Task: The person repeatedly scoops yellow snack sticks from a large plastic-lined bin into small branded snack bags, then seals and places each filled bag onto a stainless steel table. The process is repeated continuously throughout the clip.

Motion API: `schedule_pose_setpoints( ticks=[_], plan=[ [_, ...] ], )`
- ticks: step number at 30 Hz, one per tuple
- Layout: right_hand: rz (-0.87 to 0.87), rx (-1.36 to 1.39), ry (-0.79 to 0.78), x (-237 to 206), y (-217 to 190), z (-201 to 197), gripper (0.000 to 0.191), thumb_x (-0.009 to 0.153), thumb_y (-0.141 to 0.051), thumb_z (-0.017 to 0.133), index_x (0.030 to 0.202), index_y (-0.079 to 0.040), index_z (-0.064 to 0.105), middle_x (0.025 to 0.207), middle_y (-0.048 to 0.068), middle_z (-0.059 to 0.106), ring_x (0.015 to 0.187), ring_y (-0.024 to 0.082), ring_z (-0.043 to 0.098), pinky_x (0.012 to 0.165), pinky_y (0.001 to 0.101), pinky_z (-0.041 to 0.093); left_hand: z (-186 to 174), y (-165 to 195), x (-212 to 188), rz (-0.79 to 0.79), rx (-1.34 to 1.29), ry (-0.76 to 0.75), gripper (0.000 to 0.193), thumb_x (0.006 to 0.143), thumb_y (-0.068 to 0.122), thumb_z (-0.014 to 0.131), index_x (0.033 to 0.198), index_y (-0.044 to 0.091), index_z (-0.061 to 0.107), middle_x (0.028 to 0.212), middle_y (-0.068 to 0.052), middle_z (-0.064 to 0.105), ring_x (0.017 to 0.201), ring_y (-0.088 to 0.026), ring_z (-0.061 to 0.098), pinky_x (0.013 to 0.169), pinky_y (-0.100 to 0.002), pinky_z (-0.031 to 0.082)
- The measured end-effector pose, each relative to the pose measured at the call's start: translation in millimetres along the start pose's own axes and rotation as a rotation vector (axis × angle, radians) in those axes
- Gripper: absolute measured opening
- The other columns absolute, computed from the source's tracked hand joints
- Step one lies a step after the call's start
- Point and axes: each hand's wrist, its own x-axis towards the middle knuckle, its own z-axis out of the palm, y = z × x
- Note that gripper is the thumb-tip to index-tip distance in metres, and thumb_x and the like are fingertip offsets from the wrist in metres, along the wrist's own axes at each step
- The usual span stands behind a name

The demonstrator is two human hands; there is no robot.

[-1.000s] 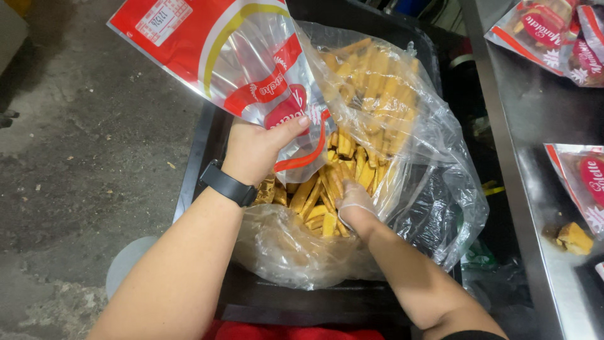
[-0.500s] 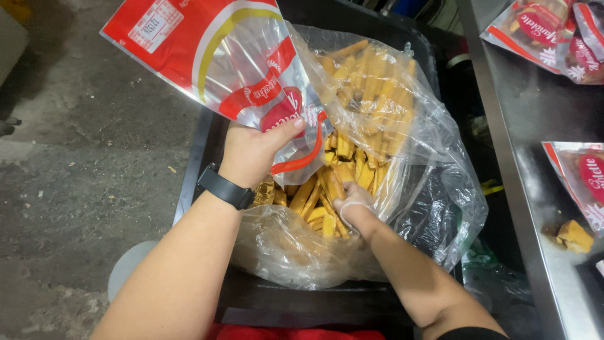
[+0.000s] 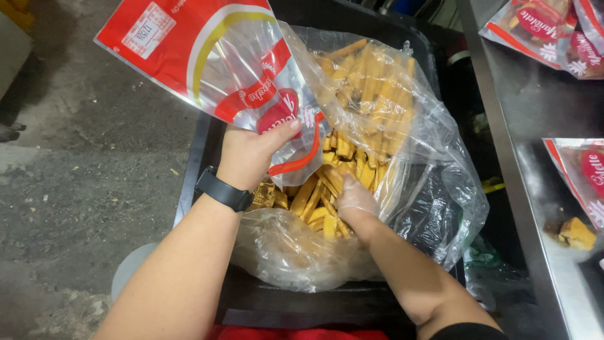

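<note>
Left hand (image 3: 248,154) up at the crate's (image 3: 189,189) left rim, fingers pinched on the lower edge of the red pouch (image 3: 207,60), which slants up and away to the left with its mouth hanging just above the pile. Right hand (image 3: 355,200), gloved, is down inside the clear bag (image 3: 434,164), fingers curled into the yellow sticks (image 3: 327,195); whether it has any gripped, I cannot tell. The sticks lie directly under and around that right hand, long axes mostly running away from the person, the pouch mouth just up-left of them. Against half a second ago, almost nothing differs: pouch tipped slightly, right hand in the same spot.
</note>
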Motion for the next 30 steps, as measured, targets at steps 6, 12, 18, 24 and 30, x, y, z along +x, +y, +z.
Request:
schedule_pose_setpoints(
  ticks=[6, 12, 18, 24, 30],
  plan=[
    [-0.208, -0.201, 0.125, 1.4, 13.0, 2.5, 0.072, 0.094, -0.036, 0.056, 0.157, -0.016, 0.027, 0.144, 0.02, 0.05, 0.114, 0.039, 0.062, 0.095, 0.0478, 0.051, -2.0, 1.7, -0.3, -0.04, 0.015, -0.014, 0.04, 0.084, 0.007, 0.081, 0.121, 0.0, 0.067, 0.112, -0.006, 0.074, 0.1, -0.014, 0.071, 0.09, -0.03, 0.058],
    [-0.381, -0.322, 0.257, 4.6, 10.7, 13.2, 0.071, 0.096, -0.036, 0.056, 0.155, -0.007, 0.031, 0.13, 0.024, 0.059, 0.112, 0.039, 0.063, 0.091, 0.049, 0.053, 0.9, 2.7, -0.7, -0.081, -0.038, 0.013, 0.039, 0.084, 0.006, 0.081, 0.12, -0.001, 0.067, 0.111, -0.007, 0.075, 0.099, -0.014, 0.072, 0.09, -0.03, 0.059],
    [-0.25, -0.217, 0.023, 3.0, 11.7, 5.9, 0.061, 0.099, -0.027, 0.051, 0.158, -0.014, 0.038, 0.116, 0.023, 0.068, 0.104, 0.039, 0.069, 0.093, 0.0479, 0.055, -1.0, 1.4, -0.3, -0.046, -0.033, -0.005, 0.04, 0.084, 0.006, 0.082, 0.121, 0.0, 0.066, 0.112, -0.006, 0.074, 0.1, -0.014, 0.071, 0.09, -0.03, 0.058],
    [-0.254, -0.231, 0.085, 3.3, 16.7, 4.1, 0.063, 0.097, -0.03, 0.052, 0.156, -0.02, 0.035, 0.118, 0.021, 0.066, 0.105, 0.038, 0.066, 0.091, 0.0499, 0.054, -0.9, 0.2, -0.5, -0.026, -0.01, -0.002, 0.039, 0.085, 0.007, 0.081, 0.12, 0.0, 0.067, 0.112, -0.006, 0.074, 0.101, -0.013, 0.071, 0.091, -0.03, 0.058],
    [-0.109, -0.123, 0.149, 12.2, 19.0, 3.6, 0.068, 0.096, -0.027, 0.049, 0.161, -0.022, 0.027, 0.131, 0.022, 0.061, 0.107, 0.038, 0.067, 0.093, 0.0503, 0.054, -1.3, -0.1, -0.2, -0.041, -0.037, -0.02, 0.038, 0.085, 0.007, 0.081, 0.12, 0.0, 0.068, 0.112, -0.006, 0.074, 0.101, -0.013, 0.071, 0.091, -0.03, 0.058]
  ],
)
